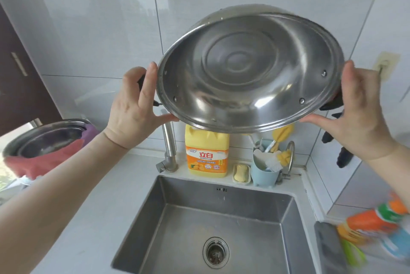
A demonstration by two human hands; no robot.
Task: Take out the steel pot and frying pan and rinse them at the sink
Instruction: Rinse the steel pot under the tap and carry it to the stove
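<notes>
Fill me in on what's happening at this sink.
A person holds a steel pot up above the sink, tilted with its inside facing the camera. The left hand and right hand each grip a side handle. No water can be seen running. A yellow detergent bottle stands behind the basin.

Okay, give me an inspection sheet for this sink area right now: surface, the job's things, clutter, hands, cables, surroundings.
Surface: white countertop around a steel sink; basin empty, no standing water seen.
Job's things: steel pot held up over the sink, tilted, inside facing the camera; frying pan not identified.
Clutter: yellow detergent bottle, soap dish, blue brush holder, orange bottle at right, blurred; steel basin with red cloth at left.
Hands: left hand and right hand each grip a side of the pot.
Cables: nothing seen.
Surroundings: white tiled wall, faucet, wall outlet.
</notes>
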